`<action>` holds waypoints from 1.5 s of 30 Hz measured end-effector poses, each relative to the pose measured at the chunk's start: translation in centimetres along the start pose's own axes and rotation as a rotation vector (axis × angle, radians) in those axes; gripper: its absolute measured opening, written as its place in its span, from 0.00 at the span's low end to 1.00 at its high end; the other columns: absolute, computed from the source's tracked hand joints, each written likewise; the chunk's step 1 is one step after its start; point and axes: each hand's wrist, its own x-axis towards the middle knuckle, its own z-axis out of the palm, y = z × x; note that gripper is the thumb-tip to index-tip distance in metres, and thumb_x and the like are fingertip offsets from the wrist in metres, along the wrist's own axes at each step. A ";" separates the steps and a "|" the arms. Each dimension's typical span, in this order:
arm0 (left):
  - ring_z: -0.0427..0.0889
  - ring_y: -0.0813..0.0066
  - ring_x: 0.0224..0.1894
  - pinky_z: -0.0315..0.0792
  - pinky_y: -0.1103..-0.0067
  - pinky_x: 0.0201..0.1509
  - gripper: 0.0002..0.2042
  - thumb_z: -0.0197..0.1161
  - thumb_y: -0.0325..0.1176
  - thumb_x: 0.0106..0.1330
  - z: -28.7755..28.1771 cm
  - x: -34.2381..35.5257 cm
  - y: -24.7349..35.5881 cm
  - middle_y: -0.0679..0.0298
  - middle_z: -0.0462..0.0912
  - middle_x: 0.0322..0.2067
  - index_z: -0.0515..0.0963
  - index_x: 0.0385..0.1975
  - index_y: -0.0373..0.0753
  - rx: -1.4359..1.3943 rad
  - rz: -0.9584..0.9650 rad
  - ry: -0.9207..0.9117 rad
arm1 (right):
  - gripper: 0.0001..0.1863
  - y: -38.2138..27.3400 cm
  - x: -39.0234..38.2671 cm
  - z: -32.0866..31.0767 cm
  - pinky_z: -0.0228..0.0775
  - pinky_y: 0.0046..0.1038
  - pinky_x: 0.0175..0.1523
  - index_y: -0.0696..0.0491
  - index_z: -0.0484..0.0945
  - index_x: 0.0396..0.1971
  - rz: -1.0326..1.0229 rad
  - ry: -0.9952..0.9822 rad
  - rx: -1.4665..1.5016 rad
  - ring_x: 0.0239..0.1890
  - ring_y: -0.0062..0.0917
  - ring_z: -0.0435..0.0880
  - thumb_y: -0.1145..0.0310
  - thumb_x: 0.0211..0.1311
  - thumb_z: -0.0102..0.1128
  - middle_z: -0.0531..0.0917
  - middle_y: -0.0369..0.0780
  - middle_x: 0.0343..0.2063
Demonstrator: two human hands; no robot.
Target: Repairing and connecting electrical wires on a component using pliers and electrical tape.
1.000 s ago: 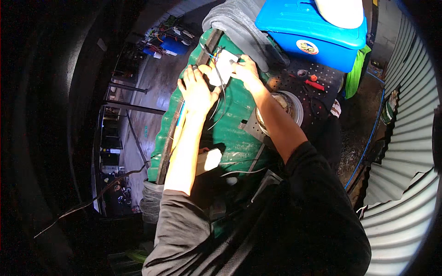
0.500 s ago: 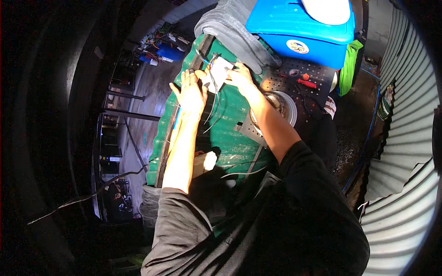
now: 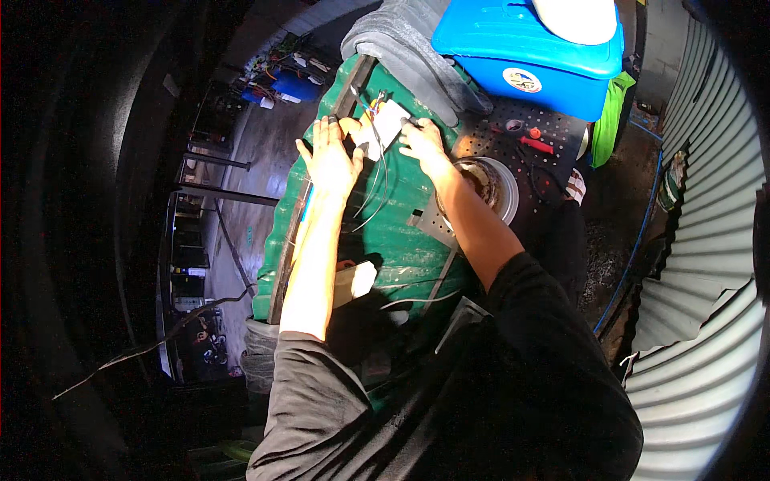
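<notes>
A white box-like piece with coloured wires at its far end lies on the green corrugated sheet. Thin grey leads trail from it toward me. My left hand lies beside the piece, over the dark bar along the sheet's left side. Its fingers stretch forward and the thumb points toward the piece. At the piece's right edge, my right hand has its fingers curled, with a small dark bit at the fingertips that is too small to name. An orange-tan shape shows just beyond my left thumb.
Right of the sheet, a perforated dark surface carries a red-handled tool and a round metal-rimmed bowl. Behind stand a blue lidded bin and folded grey cloth. A cream block sits near my left forearm.
My right hand has drawn slightly back and its fingers are more curled. The white piece has shifted a little. My left hand stays almost in place.
</notes>
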 end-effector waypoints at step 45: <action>0.80 0.61 0.42 0.73 0.73 0.46 0.12 0.61 0.22 0.51 -7.2 -28.4 4.1 0.54 0.80 0.41 0.77 0.37 0.33 -1.031 -0.172 -0.219 | 0.08 6.7 -15.7 -6.6 0.73 0.23 0.30 0.55 0.74 0.32 -0.217 -0.231 0.010 0.25 0.21 0.77 0.70 0.64 0.46 0.78 0.36 0.26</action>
